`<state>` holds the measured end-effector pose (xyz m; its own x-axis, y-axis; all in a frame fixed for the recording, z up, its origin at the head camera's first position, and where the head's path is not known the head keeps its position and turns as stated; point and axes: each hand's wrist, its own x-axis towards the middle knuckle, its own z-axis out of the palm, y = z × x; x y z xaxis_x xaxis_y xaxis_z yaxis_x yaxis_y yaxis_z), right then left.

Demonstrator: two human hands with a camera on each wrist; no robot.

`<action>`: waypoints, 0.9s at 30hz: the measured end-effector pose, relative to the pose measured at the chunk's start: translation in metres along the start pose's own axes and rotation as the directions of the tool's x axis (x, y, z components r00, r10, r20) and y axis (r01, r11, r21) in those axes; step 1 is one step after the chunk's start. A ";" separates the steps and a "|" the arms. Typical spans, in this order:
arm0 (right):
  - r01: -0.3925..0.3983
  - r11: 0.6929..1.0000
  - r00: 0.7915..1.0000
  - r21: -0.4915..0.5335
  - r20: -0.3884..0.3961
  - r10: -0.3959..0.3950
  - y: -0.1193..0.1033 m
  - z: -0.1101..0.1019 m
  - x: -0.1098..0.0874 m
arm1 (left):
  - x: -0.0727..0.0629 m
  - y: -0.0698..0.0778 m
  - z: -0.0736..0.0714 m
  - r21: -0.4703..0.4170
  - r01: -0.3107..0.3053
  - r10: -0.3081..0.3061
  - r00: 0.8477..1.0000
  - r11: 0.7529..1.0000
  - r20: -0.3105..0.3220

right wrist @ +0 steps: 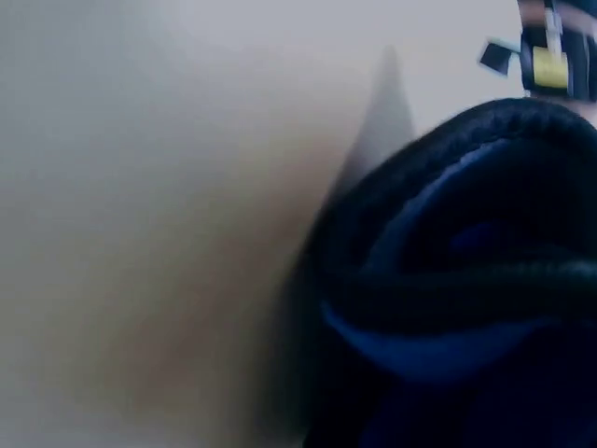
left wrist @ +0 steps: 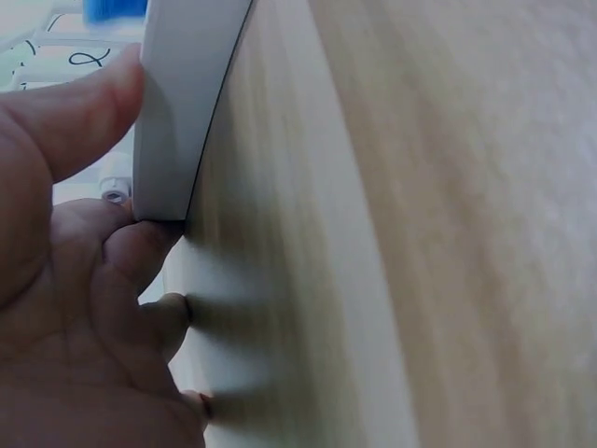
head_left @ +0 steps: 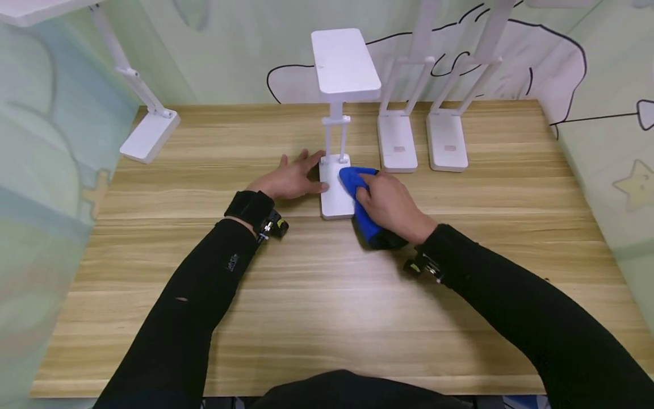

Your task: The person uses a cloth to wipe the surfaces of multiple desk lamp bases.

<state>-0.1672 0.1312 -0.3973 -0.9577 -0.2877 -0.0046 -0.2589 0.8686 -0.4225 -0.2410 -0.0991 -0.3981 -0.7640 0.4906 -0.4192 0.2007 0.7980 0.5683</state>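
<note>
A white folding desk lamp [head_left: 337,196] stands upright in the middle of the table, its flat head raised over its base. At the base's left side, my left hand [head_left: 291,179] holds it between thumb and forefinger; the other fingers spread behind. The left wrist view shows the thumb against the base [left wrist: 182,121] and fingertips at its rear end. My right hand [head_left: 392,205] grips a blue cloth [head_left: 364,218] with a dark edge and presses it on the base's right side. Dark folds of the cloth [right wrist: 438,299] fill much of the blurred right wrist view.
Two more white lamps, a nearer one [head_left: 397,142] and another [head_left: 447,142], stand at the back right. A further lamp [head_left: 150,136] stands at the back left corner. Printed curtains or walls [head_left: 230,51] enclose the wooden table [head_left: 306,318] at the back and sides.
</note>
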 end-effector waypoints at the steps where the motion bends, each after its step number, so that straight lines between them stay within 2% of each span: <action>1: -0.020 1.000 1.000 0.017 0.003 0.020 0.000 -0.001 0.010 | 0.000 0.000 0.000 -0.002 0.003 -0.003 1.000 1.000 0.003; 5: -0.097 0.988 0.995 0.118 0.051 0.091 0.001 -0.007 0.038 | 0.000 -0.001 -0.001 0.002 0.014 -0.014 1.000 1.000 0.005; 9: -0.174 0.961 0.980 0.214 0.132 0.148 0.004 -0.011 0.042 | 0.000 -0.002 -0.001 -0.003 0.016 -0.016 1.000 1.000 -0.009; 13: -0.170 0.961 0.977 0.220 0.164 0.135 0.004 -0.008 0.023 | -0.001 -0.002 0.000 0.000 0.017 -0.017 1.000 1.000 -0.005; 20: -0.091 0.985 0.988 0.146 0.140 0.071 -0.004 -0.002 -0.024 | -0.001 0.001 0.000 0.020 0.004 -0.003 1.000 1.000 -0.020; 27: -0.050 0.995 0.988 0.087 0.147 0.037 -0.017 0.006 -0.060 | -0.001 0.002 -0.001 0.016 0.007 -0.007 1.000 1.000 -0.004</action>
<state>-0.1043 0.1312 -0.3950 -0.9377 -0.3119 -0.1531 -0.1990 0.8435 -0.4990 -0.2405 -0.0980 -0.3960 -0.7678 0.4838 -0.4200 0.2053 0.8068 0.5539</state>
